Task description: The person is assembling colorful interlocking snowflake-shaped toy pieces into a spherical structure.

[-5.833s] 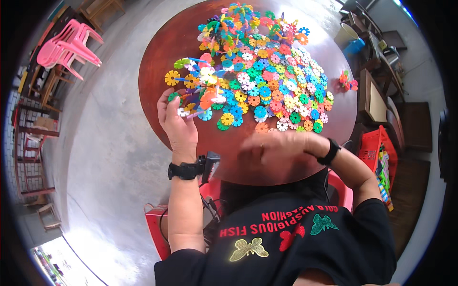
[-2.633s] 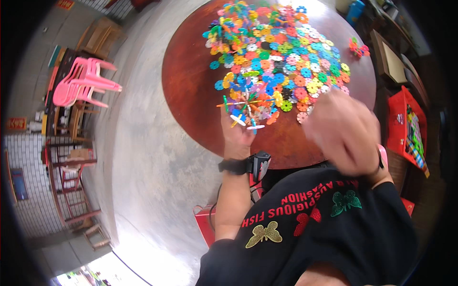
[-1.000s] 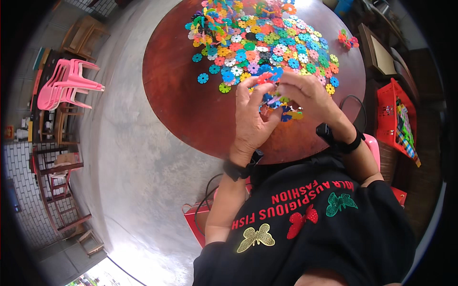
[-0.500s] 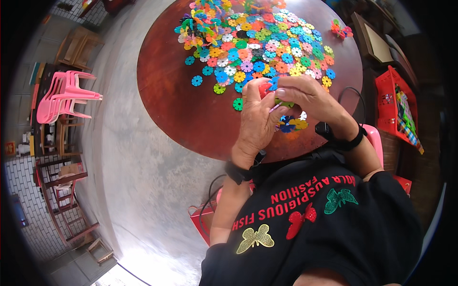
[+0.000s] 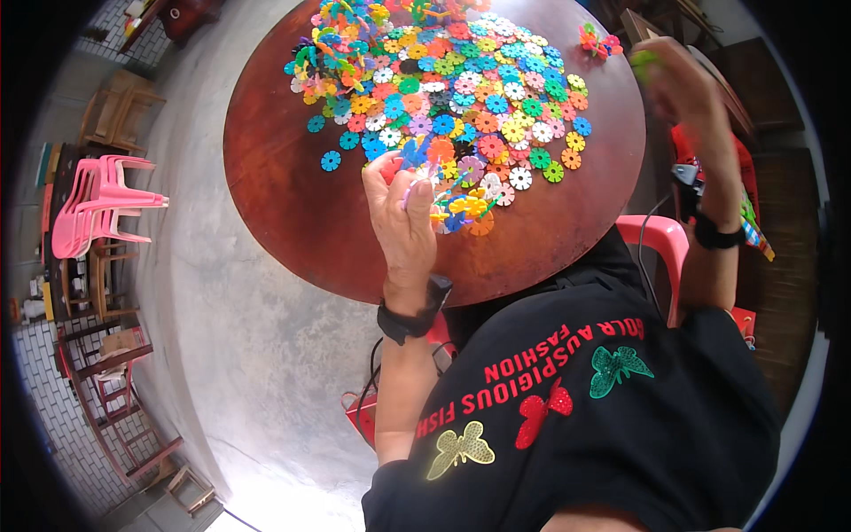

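Observation:
My left hand [image 5: 403, 217] is closed around a small cluster of interlocking plastic flower discs [image 5: 417, 155], with red, blue, orange and purple pieces showing. Part of the cluster hides behind my fingers. Over the table's right edge, my right hand [image 5: 687, 84] is raised and smeared by motion. A yellow-green disc [image 5: 645, 62] shows at its fingertips. Loose flower discs [image 5: 487, 102] in many colours are spread on the round brown table [image 5: 292, 222]. More joined yellow, blue and orange discs [image 5: 465, 206] lie beside my left hand.
Built-up clumps of discs [image 5: 341, 49] stand at the table's far left. A small joined piece [image 5: 600, 43] sits near the far right edge. Pink chairs [image 5: 97, 204] stand at the left. A red basket [image 5: 749, 173] is partly behind my right arm, near a pink chair [image 5: 660, 235].
My right hand has left the cluster and swung right and away, carrying a yellow-green disc. My left hand keeps the cluster. The whole view has shifted slightly.

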Tool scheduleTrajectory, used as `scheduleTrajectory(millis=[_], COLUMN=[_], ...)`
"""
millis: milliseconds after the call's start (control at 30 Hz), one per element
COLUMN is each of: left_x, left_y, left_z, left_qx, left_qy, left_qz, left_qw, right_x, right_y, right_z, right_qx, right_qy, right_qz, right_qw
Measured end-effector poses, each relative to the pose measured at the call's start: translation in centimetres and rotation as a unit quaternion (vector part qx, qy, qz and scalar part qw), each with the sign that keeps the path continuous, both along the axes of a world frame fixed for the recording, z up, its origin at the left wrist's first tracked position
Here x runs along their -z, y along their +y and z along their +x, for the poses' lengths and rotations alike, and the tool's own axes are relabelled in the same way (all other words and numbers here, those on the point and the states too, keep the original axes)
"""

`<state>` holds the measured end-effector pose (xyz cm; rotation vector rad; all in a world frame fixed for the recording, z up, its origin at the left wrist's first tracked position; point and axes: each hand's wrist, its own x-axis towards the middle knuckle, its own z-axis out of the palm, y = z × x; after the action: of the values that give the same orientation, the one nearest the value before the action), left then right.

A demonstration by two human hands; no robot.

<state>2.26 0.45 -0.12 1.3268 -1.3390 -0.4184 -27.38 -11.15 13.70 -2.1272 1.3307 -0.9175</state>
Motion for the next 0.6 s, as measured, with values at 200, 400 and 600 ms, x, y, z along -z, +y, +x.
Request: scheduleTrajectory(millis=[200,400,600], left_x=[0.1,0.1,-0.4], left_y=[-0.5,-0.7,-0.6], left_z=[-0.3,-0.6,-1.7], left_qx=[-0.027,-0.046,-0.026], left_qy=[-0.054,-0.135,-0.241], left_qz=[0.014,0.001,0.008], left_qw=[0.998,0.99,0.97], right_x=[10.2,12.1,7.5], right_y=[-0.5,-0.5,2.9], right_z=[7.2,8.9,10.6], right_qx=[-0.186,-0.099,-0.234], right_qy=[0.156,0.144,0.011], right_qz=[0.18,0.035,-0.021], right_qw=[0.953,0.984,0.972])
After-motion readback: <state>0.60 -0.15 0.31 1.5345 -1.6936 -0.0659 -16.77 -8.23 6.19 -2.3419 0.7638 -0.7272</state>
